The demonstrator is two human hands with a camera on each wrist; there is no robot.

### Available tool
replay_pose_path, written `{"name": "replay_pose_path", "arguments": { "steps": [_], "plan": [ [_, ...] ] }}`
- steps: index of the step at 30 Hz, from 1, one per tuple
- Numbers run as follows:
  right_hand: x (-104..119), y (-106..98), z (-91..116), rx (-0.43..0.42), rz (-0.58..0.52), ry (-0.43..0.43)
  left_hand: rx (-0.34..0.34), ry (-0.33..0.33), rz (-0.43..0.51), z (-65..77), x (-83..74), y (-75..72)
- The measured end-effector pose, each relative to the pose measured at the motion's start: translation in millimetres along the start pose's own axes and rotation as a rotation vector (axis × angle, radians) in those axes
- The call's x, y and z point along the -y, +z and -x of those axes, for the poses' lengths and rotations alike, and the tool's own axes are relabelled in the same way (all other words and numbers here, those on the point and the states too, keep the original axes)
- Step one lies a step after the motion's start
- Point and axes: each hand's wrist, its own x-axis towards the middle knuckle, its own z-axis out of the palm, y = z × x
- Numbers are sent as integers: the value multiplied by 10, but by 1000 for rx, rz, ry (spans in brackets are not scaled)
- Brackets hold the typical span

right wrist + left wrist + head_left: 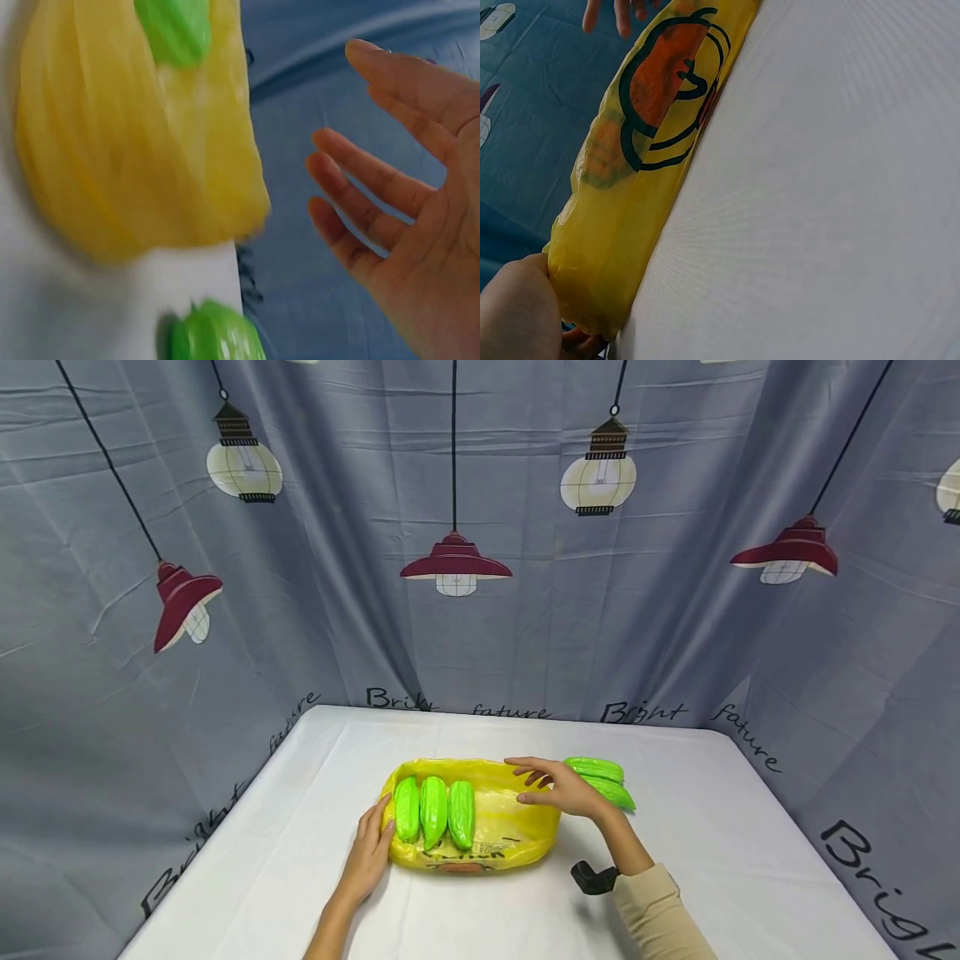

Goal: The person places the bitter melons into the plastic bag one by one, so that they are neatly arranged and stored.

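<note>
A long yellow container (517, 835), with a glossy plastic-bag-like surface and a dark print, sits on the table. Inside its left half, three bright green ridged gourds (433, 810) lie side by side. My left hand (367, 852) holds the container's left end; in the left wrist view the thumb side is near the rim and the fingers are partly hidden behind the end. Above the right end hovers my right hand (562, 787), its fingers spread and slightly bent, holding nothing. Beyond that hand, more green gourds (596, 768) lie on the table, partly covered by it.
A white cloth covers the table (300, 827). Grey-blue curtains (517, 635) printed with lamps and lettering hang around its back and sides. A black angular piece (592, 878) shows beside the right sleeve (660, 910).
</note>
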Motion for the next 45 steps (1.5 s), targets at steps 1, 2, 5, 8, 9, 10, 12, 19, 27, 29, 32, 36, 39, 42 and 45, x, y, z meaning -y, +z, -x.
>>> {"name": "replay_pose_path", "arguments": {
  "steps": [1, 2, 5, 8, 9, 10, 12, 19, 27, 29, 32, 36, 39, 42, 45],
  "plan": [
    [-32, -59, 31, -6, 5, 0, 2, -2, 3, 1, 2, 1],
    [-70, -118, 63, -18, 13, 6, 2, -3, 6, 1, 4, 3],
    [-191, -281, 162, -72, 36, 44, -1, -4, 9, 2, 10, 7],
    [-312, -405, 253, -111, 72, 73, -4, 3, 1, 3, 11, 9],
    [-348, -437, 285, -120, 91, 76, -7, 6, 0, 1, 12, 10],
    [-378, -466, 318, -129, 100, 77, -9, 8, -1, -1, 14, 10],
    [-445, -512, 384, -142, 125, 79, -10, 10, -3, -5, 17, 10],
    [-720, -574, 536, -179, 135, 153, -5, 0, -3, -19, 34, 8],
    [-923, -533, 571, -191, 129, 175, -15, 11, -1, -11, 30, 19],
    [-946, -526, 571, -188, 141, 157, -15, 14, 3, -12, 28, 19],
    [-975, -517, 572, -185, 177, 142, -21, 23, 0, -14, 28, 18],
    [-991, -503, 583, -185, 232, 166, -20, 28, -2, -12, 33, 15],
    [-991, -491, 594, -187, 240, 193, -18, 25, 2, -5, 34, 16],
    [-1001, -489, 608, -176, 250, 180, -31, 41, -5, 2, 24, 18],
    [-996, -496, 623, -145, 245, 151, -31, 42, -2, 5, 11, 17]
  ]
}}
